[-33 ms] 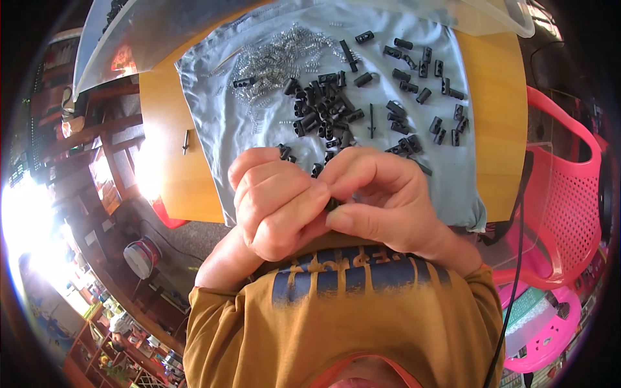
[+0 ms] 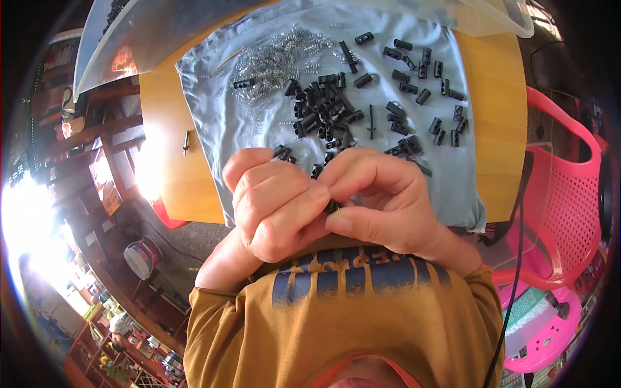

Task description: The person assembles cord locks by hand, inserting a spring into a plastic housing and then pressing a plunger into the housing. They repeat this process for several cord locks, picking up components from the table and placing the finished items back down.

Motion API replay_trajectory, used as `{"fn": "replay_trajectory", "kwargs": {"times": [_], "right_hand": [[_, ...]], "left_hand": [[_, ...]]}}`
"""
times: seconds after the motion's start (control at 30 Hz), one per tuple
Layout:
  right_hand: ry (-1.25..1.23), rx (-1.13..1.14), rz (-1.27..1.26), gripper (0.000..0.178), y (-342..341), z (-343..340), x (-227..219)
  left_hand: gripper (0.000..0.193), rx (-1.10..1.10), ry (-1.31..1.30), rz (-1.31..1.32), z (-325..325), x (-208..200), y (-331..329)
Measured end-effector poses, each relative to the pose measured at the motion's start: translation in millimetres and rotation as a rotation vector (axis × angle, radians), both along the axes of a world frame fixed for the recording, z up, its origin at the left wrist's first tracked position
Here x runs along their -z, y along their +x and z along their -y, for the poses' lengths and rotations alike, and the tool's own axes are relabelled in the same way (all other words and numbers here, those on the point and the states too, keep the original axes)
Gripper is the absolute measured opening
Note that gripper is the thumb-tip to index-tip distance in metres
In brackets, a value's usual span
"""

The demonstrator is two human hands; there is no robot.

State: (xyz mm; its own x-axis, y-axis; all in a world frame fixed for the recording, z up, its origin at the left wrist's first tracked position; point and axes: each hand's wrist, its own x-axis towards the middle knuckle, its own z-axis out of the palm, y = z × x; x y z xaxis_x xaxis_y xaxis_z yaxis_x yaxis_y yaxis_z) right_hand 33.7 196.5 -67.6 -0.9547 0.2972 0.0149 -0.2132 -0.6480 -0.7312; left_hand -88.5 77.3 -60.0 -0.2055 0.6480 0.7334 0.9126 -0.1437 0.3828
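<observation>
Just in front of my chest, my left hand [image 2: 275,205] and my right hand [image 2: 387,202] meet at the fingertips. Between them shows a bit of a small black plastic part [image 2: 332,206]; the fingers hide most of it. My left fingers are curled closed, and my right thumb and index finger pinch the part from the other side. Beyond the hands, on a light blue cloth [image 2: 446,194], lies a heap of black cylindrical cord-lock pieces with holes [image 2: 326,107]. Behind it to the left spreads a pile of thin metal springs [image 2: 284,61].
Several black pieces [image 2: 424,68] lie scattered on the cloth's right side. A thin black pin [image 2: 371,123] rests near the heap, another pin [image 2: 186,142] on the wooden table [image 2: 165,97]. A translucent bin [image 2: 149,39] stands far left. A pink chair [image 2: 563,187] is at the right.
Very little differs. The left hand has shifted slightly to the left, showing a bit more of a black piece behind it. The pinch at the fingertips stays in place.
</observation>
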Motion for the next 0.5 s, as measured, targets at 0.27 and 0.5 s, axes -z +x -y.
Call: {"fn": "replay_trajectory", "kwargs": {"times": [0.27,0.5], "right_hand": [[0.17,0.089,0.035,0.02,0,-2,-2],[0.063,0.121,0.072,0.019,0,2,-1]], "left_hand": [[0.04,-0.004,-0.135,-0.068,-3,-8,-6],[0.046,-0.007,-0.217,0.035,-29,-44,-39]]}}
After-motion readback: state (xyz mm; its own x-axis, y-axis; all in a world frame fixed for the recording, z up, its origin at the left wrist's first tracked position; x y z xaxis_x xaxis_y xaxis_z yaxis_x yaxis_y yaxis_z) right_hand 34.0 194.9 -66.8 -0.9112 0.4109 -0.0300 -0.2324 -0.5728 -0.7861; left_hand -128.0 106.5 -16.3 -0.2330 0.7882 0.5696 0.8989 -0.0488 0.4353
